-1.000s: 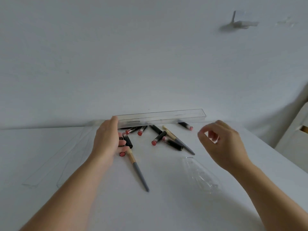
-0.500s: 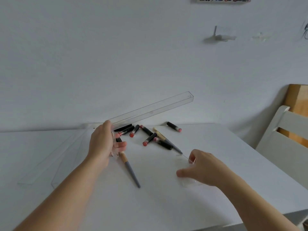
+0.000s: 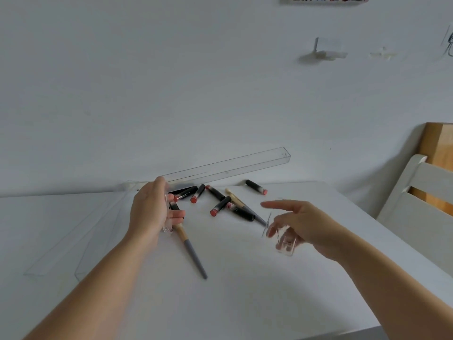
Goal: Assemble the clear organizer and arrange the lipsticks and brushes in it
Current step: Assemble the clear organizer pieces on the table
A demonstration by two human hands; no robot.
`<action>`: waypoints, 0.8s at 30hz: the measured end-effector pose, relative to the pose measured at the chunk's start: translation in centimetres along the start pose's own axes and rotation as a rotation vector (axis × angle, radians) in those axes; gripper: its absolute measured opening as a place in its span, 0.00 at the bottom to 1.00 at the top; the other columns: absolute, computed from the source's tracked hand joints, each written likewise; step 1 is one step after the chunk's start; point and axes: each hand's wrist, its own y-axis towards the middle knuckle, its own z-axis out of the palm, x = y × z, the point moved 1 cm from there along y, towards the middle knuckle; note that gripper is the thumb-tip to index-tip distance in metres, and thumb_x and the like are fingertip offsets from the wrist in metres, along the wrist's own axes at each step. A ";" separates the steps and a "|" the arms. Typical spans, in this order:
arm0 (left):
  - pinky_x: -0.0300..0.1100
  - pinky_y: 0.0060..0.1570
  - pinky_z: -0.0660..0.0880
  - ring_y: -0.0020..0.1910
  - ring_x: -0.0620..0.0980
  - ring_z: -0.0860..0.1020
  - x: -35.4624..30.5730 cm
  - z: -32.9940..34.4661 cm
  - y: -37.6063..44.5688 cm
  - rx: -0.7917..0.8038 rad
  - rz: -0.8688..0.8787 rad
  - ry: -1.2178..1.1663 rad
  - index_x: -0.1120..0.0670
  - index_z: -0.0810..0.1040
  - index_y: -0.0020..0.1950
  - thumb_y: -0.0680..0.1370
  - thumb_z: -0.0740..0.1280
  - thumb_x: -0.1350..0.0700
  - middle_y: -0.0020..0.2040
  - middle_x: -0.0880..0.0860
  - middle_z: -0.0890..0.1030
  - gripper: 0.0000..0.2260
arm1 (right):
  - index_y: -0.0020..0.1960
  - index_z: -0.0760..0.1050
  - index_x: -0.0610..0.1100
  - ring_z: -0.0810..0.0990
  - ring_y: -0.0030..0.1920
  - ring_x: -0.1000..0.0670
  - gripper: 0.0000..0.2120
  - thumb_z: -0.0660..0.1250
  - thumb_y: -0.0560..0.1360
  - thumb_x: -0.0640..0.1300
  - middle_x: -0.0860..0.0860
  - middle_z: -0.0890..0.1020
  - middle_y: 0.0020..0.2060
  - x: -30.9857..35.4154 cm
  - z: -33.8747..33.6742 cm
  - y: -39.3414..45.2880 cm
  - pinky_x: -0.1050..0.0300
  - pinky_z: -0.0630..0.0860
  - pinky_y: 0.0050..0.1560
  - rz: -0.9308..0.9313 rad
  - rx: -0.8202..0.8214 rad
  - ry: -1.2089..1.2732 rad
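Lifted now, right hand (image 3: 301, 224) blurs its clear piece (image 3: 284, 241).

A white table (image 3: 245, 303) stands against a white wall. Near its far edge lies a loose scatter of black lipsticks (image 3: 220, 206) with pink-red ends; 1 of them (image 3: 256, 187) lies apart to the right. Among them lie 2 brushes: 1 with a wooden and grey handle (image 3: 192, 253) pointing toward the near edge, another (image 3: 245, 208) partly under the lipsticks. On the left side lie flat clear plastic panels (image 3: 81, 241), hard to make out.
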 end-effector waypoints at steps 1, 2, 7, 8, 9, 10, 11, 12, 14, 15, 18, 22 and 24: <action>0.55 0.35 0.83 0.29 0.62 0.84 0.0 0.0 0.0 0.000 0.000 0.001 0.55 0.78 0.52 0.71 0.61 0.46 0.48 0.58 0.81 0.16 | 0.62 0.81 0.51 0.84 0.35 0.44 0.21 0.62 0.77 0.33 0.40 0.87 0.44 -0.1 -0.1 0.1 0.54 0.78 0.33 -0.033 -0.023 0.069; 0.54 0.34 0.83 0.29 0.62 0.84 0.0 0.0 0.1 -0.001 -0.004 -0.002 0.55 0.78 0.52 0.71 0.61 0.47 0.48 0.58 0.81 0.16 | 0.61 0.82 0.47 0.85 0.38 0.43 0.18 0.60 0.78 0.33 0.40 0.87 0.46 -0.2 -0.3 0.2 0.52 0.78 0.36 -0.062 -0.044 0.149; 0.50 0.29 0.81 0.29 0.60 0.84 0.0 -0.2 0.5 -0.041 0.007 -0.030 0.54 0.77 0.51 0.74 0.60 0.48 0.49 0.57 0.81 0.13 | 0.68 0.77 0.39 0.83 0.57 0.37 0.30 0.51 0.70 0.31 0.38 0.81 0.62 -1.2 -1.0 0.3 0.48 0.78 0.46 -0.127 0.194 0.592; 0.50 0.30 0.82 0.28 0.60 0.84 -0.1 -0.3 0.6 -0.050 0.015 -0.042 0.53 0.77 0.51 0.75 0.60 0.48 0.49 0.57 0.80 0.13 | 0.69 0.76 0.39 0.81 0.61 0.36 0.32 0.51 0.68 0.31 0.38 0.80 0.65 -1.4 -1.1 0.2 0.47 0.77 0.49 -0.137 0.218 0.622; 0.50 0.30 0.82 0.28 0.60 0.84 0.0 -0.4 0.6 -0.056 0.017 -0.048 0.53 0.77 0.51 0.75 0.60 0.48 0.48 0.57 0.80 0.12 | 0.70 0.75 0.39 0.80 0.64 0.36 0.34 0.50 0.67 0.29 0.39 0.79 0.66 -1.6 -1.2 0.3 0.45 0.76 0.52 -0.148 0.233 0.650; 0.49 0.30 0.82 0.28 0.60 0.84 0.0 -0.4 0.6 -0.058 0.014 -0.051 0.53 0.77 0.51 0.75 0.60 0.48 0.48 0.57 0.80 0.12 | 0.72 0.73 0.39 0.78 0.66 0.36 0.35 0.50 0.67 0.26 0.41 0.78 0.68 -1.7 -1.2 0.3 0.45 0.77 0.53 -0.158 0.247 0.680; 0.49 0.29 0.81 0.28 0.60 0.84 0.0 -0.4 0.7 -0.058 0.008 -0.049 0.53 0.77 0.51 0.75 0.60 0.48 0.48 0.56 0.80 0.12 | 0.72 0.72 0.40 0.78 0.67 0.37 0.36 0.50 0.68 0.24 0.42 0.78 0.68 -1.9 -1.1 0.3 0.46 0.79 0.52 -0.168 0.255 0.706; 0.49 0.29 0.81 0.28 0.60 0.84 0.0 -0.4 0.7 -0.056 0.001 -0.042 0.54 0.77 0.52 0.75 0.61 0.48 0.48 0.56 0.80 0.13 | 0.73 0.72 0.41 0.78 0.67 0.38 0.33 0.53 0.71 0.24 0.43 0.78 0.68 -1.8 -0.9 0.4 0.47 0.81 0.51 -0.175 0.244 0.717; 0.47 0.28 0.80 0.29 0.59 0.84 0.1 -0.2 0.6 -0.050 -0.003 -0.016 0.54 0.77 0.53 0.75 0.61 0.48 0.50 0.55 0.81 0.14 | 0.72 0.73 0.42 0.82 0.61 0.38 0.21 0.62 0.79 0.34 0.43 0.81 0.65 -1.6 -0.6 0.6 0.50 0.83 0.47 -0.166 0.150 0.676; 0.46 0.26 0.78 0.29 0.59 0.85 0.0 -0.2 0.5 -0.049 -0.002 -0.004 0.54 0.77 0.54 0.75 0.60 0.47 0.50 0.55 0.81 0.15 | 0.71 0.73 0.44 0.84 0.57 0.37 0.19 0.66 0.80 0.43 0.41 0.83 0.62 -1.5 -0.4 0.7 0.50 0.83 0.45 -0.140 0.096 0.638; 0.44 0.25 0.77 0.30 0.59 0.85 -0.1 -0.3 0.5 -0.057 0.001 0.013 0.54 0.77 0.55 0.76 0.60 0.47 0.52 0.56 0.81 0.15 | 0.68 0.74 0.54 0.86 0.38 0.38 0.17 0.60 0.82 0.58 0.35 0.85 0.52 -1.1 -0.2 0.7 0.47 0.83 0.40 -0.040 0.046 0.504; 0.45 0.24 0.77 0.30 0.59 0.85 -0.2 -0.3 0.4 -0.060 0.012 0.008 0.55 0.77 0.55 0.76 0.60 0.48 0.51 0.56 0.81 0.15 | 0.67 0.75 0.61 0.74 0.23 0.45 0.19 0.54 0.82 0.64 0.39 0.79 0.28 -0.8 -0.6 0.6 0.50 0.78 0.36 -0.045 0.005 0.226; 0.44 0.25 0.78 0.29 0.59 0.85 -0.1 -0.3 0.4 -0.061 0.016 0.003 0.55 0.77 0.55 0.76 0.60 0.48 0.51 0.56 0.81 0.15 | 0.67 0.75 0.63 0.67 0.23 0.49 0.20 0.53 0.82 0.65 0.45 0.71 0.24 -0.6 -1.0 0.7 0.56 0.73 0.30 -0.086 -0.045 0.106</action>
